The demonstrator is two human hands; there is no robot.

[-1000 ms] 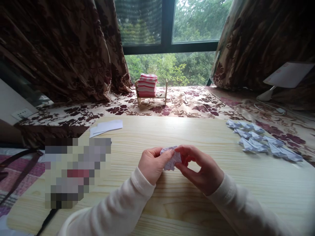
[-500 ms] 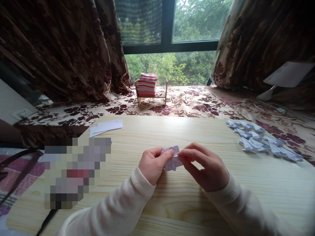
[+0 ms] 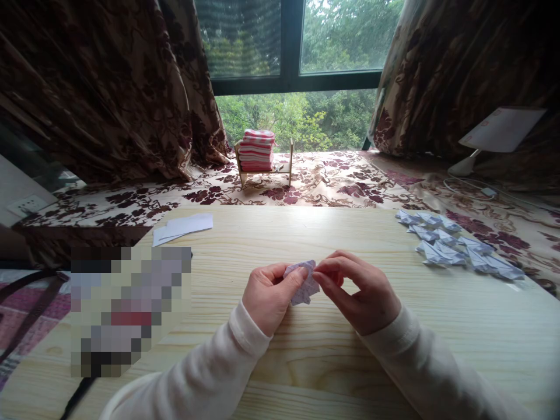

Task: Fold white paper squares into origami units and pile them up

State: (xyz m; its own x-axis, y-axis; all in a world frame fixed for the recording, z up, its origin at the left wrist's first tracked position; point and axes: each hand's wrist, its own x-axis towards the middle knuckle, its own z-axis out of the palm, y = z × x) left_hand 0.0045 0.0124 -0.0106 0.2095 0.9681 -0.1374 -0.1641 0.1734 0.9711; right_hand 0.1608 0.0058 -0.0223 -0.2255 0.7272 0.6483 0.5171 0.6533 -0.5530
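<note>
A small folded piece of patterned paper [image 3: 304, 283] is held just above the pale wooden table [image 3: 271, 361], near its middle. My left hand [image 3: 266, 294] pinches its left side with thumb and fingers closed. My right hand [image 3: 361, 294] pinches the paper's upper right edge, fingers curled. Both arms wear cream sleeves. Much of the paper is hidden between the fingers.
Several folded paper pieces [image 3: 455, 251] lie in a row at the table's right. White sheets [image 3: 184, 226] lie at the far left. A blurred patch [image 3: 129, 309] covers the left part. Behind stand a small wooden rack with striped cloths [image 3: 259, 153], curtains and a window.
My right fingers have shifted from under the paper's right side up to its top edge. The view has drifted slightly, so the scene sits a little to the left.
</note>
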